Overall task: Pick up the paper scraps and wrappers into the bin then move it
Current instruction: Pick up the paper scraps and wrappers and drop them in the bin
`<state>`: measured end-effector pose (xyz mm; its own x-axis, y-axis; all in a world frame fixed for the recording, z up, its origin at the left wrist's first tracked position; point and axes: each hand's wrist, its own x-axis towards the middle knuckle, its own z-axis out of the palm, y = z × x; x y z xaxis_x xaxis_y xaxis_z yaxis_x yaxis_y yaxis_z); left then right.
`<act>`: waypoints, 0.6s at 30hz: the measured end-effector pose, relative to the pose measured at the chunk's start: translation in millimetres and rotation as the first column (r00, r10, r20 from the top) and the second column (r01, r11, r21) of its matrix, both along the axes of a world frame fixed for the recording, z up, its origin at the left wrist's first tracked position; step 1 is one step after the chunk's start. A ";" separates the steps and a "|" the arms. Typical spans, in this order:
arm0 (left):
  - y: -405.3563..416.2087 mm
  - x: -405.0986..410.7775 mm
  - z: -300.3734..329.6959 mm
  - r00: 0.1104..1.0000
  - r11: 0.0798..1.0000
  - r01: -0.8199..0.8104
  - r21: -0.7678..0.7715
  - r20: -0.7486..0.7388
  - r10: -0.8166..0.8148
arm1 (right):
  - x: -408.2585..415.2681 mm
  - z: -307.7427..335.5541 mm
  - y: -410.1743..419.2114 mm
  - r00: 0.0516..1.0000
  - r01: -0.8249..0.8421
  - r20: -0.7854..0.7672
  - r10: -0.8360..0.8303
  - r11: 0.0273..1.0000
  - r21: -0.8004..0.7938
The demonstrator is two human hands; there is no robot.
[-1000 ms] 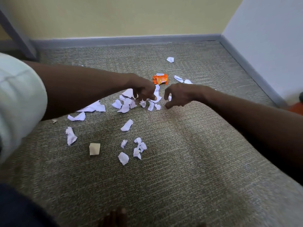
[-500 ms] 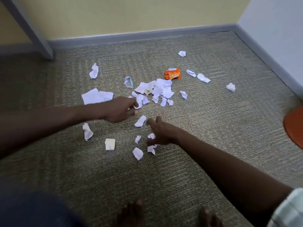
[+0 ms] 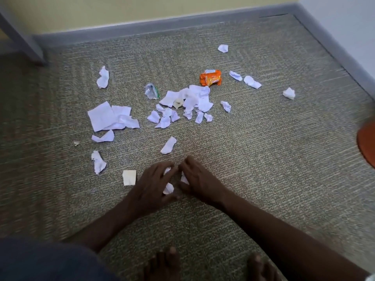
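Lower centre of the frame: my left hand [image 3: 151, 186] and right hand [image 3: 197, 179] rest on the carpet [image 3: 263, 179], fingers curled loosely around a few small white scraps [image 3: 168, 188] that lie between and under them. Neither hand is clenched; whether either has a firm grip on its paper I cannot tell. My bare toes [image 3: 164, 262] show at the bottom edge.

Just left of the left hand lies a cream square [image 3: 129, 177]; above it, a lone scrap [image 3: 168, 145]. The main litter fills mid-frame: flat sheets [image 3: 107, 116] at left, a dense white cluster [image 3: 182, 106] at centre, a clear wrapper [image 3: 151, 91] and an orange wrapper [image 3: 210, 78] beyond. Isolated pieces reach the upper right [image 3: 222, 48].

Risks, as I judge them: light scraps may slip from loose fingers on lifting, and outlying pieces near the skirting [image 3: 162, 27] may be overlooked. An orange curved object [image 3: 366, 142] at the right edge may be the bin, but is too cropped and blurred to confirm.

Writing: the orange wrapper bears print, illegible here.
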<state>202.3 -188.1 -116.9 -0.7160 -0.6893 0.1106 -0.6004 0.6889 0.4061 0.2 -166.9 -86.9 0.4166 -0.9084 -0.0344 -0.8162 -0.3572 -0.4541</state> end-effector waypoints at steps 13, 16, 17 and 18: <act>-3.6 0.5 19.2 0.953 0.972 -0.220 0.078 -0.197 0.231 | 7.4 8.7 -39.2 0.885 0.347 0.260 -0.386 0.920 0.184; -2.4 24.2 27.1 0.872 0.905 -0.421 0.059 -0.249 0.421 | 11.7 23.1 -66.2 0.936 0.270 0.181 -0.301 0.947 0.173; -2.0 33.7 25.3 0.853 0.880 -0.471 0.057 -0.224 0.471 | 14.6 26.7 -73.3 0.955 0.235 0.132 -0.264 0.951 0.198; -1.7 42.2 21.1 0.842 0.860 -0.508 0.052 -0.180 0.509 | 17.6 29.7 -78.9 0.972 0.196 0.082 -0.220 0.954 0.229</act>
<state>244.5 -189.8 -95.8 -0.2322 -0.9515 0.2017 -0.7821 0.3059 0.5428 17.7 -245.8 -57.2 0.2313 -0.9506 -0.2068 -0.8052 -0.0677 -0.5891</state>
